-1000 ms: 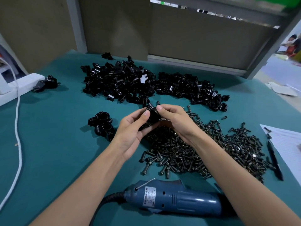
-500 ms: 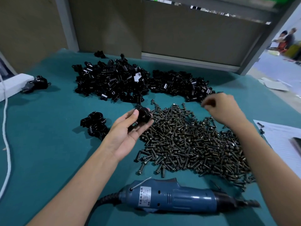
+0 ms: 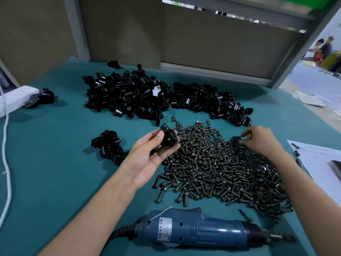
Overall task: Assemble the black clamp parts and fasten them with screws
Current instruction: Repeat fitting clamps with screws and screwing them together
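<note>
Under everything, a teal felt table mat [image 3: 46, 163]. On it, a heap of dark metal flanged screws [image 3: 221, 169], the landmark. Beyond the heap, loose black moulded clamp parts [image 3: 129, 97]. Nearer than it, a blue-cased electric screwdriver [image 3: 193, 231]. At its left edge, left hand [image 3: 145, 159] cupping a black ring-shaped clamp [image 3: 169, 139], thumb on top. At its right edge, right hand [image 3: 262, 139], fingertips curled into screws; unclear whether one is pinched. Clamp probably rigid, light, slick: best gripped across the flanks, screw hole clear.
</note>
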Motion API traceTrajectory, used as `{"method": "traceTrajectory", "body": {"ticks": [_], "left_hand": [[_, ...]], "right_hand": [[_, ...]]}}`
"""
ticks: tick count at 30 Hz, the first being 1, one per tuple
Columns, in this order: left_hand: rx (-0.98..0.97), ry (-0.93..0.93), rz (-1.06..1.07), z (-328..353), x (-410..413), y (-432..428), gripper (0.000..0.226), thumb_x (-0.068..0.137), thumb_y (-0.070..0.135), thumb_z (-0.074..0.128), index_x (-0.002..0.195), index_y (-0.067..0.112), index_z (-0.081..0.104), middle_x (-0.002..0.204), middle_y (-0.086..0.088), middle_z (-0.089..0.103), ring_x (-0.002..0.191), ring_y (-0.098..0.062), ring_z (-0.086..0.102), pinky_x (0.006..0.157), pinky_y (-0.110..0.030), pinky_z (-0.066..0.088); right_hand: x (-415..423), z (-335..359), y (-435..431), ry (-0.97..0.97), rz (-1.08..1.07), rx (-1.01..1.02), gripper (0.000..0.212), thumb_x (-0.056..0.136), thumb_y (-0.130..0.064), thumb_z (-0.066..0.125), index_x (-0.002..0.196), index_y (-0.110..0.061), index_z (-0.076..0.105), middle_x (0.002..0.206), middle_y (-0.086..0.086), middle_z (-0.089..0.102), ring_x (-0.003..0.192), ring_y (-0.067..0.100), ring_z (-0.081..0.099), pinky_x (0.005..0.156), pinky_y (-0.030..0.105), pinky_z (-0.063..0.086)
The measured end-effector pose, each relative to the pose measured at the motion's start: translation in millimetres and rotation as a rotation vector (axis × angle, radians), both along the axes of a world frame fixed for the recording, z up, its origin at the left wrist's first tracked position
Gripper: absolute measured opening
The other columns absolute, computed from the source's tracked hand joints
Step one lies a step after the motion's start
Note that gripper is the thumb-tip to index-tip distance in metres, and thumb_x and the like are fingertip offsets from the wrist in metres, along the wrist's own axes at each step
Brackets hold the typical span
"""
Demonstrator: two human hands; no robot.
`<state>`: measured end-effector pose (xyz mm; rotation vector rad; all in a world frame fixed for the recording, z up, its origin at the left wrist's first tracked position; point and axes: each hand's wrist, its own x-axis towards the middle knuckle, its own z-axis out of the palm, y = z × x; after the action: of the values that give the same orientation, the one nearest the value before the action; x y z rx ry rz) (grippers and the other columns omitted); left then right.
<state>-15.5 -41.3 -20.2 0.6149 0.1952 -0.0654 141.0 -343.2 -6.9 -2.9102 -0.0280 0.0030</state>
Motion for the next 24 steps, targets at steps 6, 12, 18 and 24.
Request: {"method": "traceTrajectory", "body": {"ticks": [6,12,18,24], "left_hand": [[-0.004,-0.012,-0.02,-2,0,-1,0.04,0.084,0.009,0.061,0.12,-0.009,0.056,0.112,-0.023,0.07,0.108,-0.034,0.068,0.082,-0.039,0.06],[0.124,-0.055,0.016,-1,1,-3,0.044,0.086,0.014,0.059,0.123,-0.009,0.056,0.117,-0.021,0.069,0.112,-0.029,0.066,0.085,-0.034,0.059],[0.21,-0.068,0.109,3,2,-6,0.039,0.097,0.008,0.048,0.132,-0.01,0.048,0.126,-0.026,0.059,0.11,-0.027,0.06,0.091,-0.036,0.057],[0.271,-0.082,0.136,-1,4,-7,0.031,0.1,0.005,0.045,0.128,-0.008,0.049,0.115,-0.02,0.061,0.101,-0.017,0.066,0.092,-0.038,0.057]], "right_hand": [[-10,20,26,-0.122,0.036,0.066,0.013,0.085,-0.009,0.072,0.097,-0.009,0.074,0.086,0.009,0.071,0.068,0.017,0.062,0.075,0.032,0.056],[-77,49,119,-0.217,0.463,0.86,0.014,0.079,-0.01,0.079,0.089,-0.019,0.074,0.08,-0.003,0.075,0.073,0.015,0.073,0.072,0.025,0.059],[-95,33,170,-0.202,0.518,0.992,0.014,0.079,-0.005,0.079,0.078,-0.016,0.07,0.076,-0.003,0.073,0.073,0.012,0.071,0.072,0.027,0.057],[-94,22,172,-0.207,0.483,0.998,0.016,0.079,-0.009,0.079,0.073,-0.018,0.067,0.071,-0.009,0.069,0.069,0.007,0.066,0.067,0.024,0.052]]}}
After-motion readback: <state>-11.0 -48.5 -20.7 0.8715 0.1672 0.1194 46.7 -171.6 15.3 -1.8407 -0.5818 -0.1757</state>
